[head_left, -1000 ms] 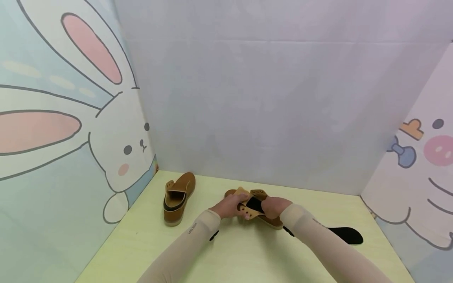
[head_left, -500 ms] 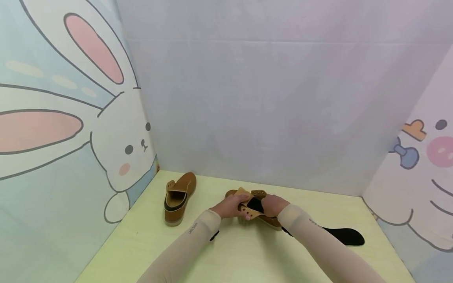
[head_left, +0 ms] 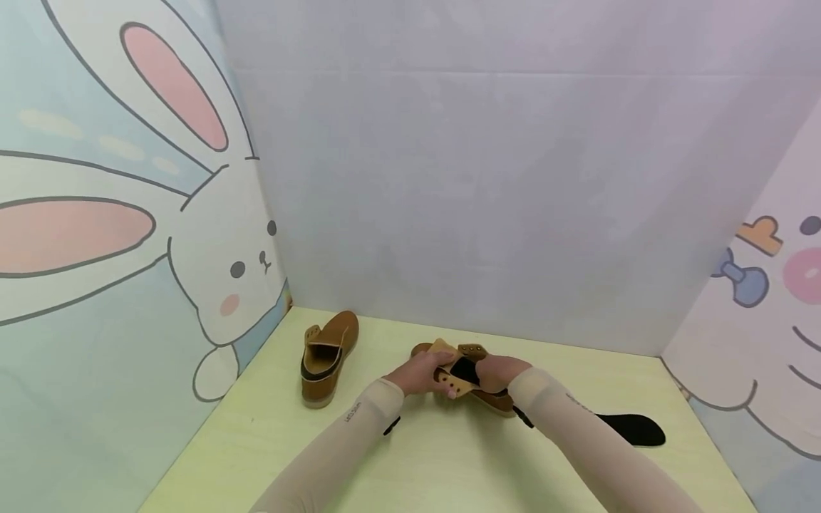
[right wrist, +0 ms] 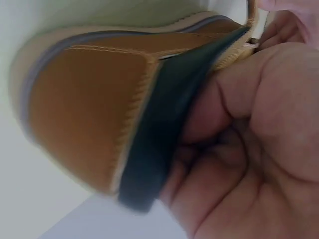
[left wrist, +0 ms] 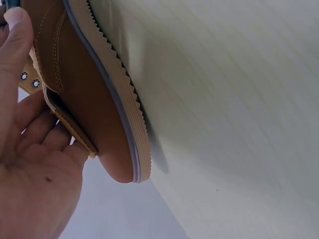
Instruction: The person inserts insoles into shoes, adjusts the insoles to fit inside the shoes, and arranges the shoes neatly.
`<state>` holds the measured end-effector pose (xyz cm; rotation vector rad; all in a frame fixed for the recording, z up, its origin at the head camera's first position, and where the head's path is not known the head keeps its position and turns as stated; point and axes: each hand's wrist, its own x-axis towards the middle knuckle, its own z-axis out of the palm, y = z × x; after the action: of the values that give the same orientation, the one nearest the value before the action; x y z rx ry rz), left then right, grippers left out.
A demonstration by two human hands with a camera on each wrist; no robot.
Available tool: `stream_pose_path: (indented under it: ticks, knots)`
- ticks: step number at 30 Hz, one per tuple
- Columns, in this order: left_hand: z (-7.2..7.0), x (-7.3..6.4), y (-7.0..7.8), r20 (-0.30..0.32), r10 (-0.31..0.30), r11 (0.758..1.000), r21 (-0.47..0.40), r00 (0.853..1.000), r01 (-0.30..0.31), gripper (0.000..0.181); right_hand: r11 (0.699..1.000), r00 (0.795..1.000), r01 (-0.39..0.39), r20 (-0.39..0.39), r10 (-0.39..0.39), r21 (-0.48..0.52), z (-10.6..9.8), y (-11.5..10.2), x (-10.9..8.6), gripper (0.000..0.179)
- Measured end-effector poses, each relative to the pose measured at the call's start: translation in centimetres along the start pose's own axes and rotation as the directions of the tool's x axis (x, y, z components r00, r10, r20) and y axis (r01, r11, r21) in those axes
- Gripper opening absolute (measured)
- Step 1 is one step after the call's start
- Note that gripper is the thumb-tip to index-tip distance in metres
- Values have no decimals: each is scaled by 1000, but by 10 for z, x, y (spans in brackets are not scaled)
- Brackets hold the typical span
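Observation:
A brown lace-up shoe without laces [head_left: 490,400] lies near the middle of the table, toe toward the far left, its eyelet flaps spread. My left hand [head_left: 420,372] grips its tan tongue [head_left: 441,347] and a flap; in the left wrist view the fingers [left wrist: 42,124] reach behind the tongue. A black insole [head_left: 463,369] shows in the shoe's mouth, its rear running under my right hand [head_left: 503,374]. That hand's fingers curl down at the heel, inside the dark padded collar [right wrist: 159,114]; their tips are hidden.
A second brown shoe [head_left: 328,360] stands at the left, toe pointing away. Another black insole [head_left: 635,429] lies flat at the right, partly behind my right forearm. Printed cloth walls [head_left: 474,214] enclose the table [head_left: 449,470] at back and sides.
My right hand shifts slightly at the shoe's heel, forward then back. The left hand keeps its hold on the tongue. The whole view drifts a little sideways.

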<state>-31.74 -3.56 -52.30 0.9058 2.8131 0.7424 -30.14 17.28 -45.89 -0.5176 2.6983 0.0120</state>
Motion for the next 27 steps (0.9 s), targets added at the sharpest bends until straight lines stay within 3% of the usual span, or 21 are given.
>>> stream_pose_path:
  ticks: [7, 14, 21, 24, 27]
  knots:
    - [2, 1, -1, 5, -1, 1000, -10, 1000, 1, 88, 1000, 1000, -8, 22, 9, -4, 0, 0, -6, 23]
    - [3, 3, -1, 7, 10, 1000, -4, 1000, -10, 88, 997, 999, -43, -22, 45, 69, 4, -1, -5, 20]
    - [1, 3, -1, 4, 12, 1000, -28, 1000, -11, 87, 997, 998, -37, -55, 41, 66, 10, -1, -5, 13]
    - [-1, 3, -2, 5, 14, 999, -37, 1000, -14, 86, 995, 990, 10, -140, 5, 103, 10, -1, -3, 20]
    - [-3, 2, -4, 31, 16, 999, -43, 999, -15, 86, 987, 951, 91, -306, -45, 136, 7, 3, 0, 27]
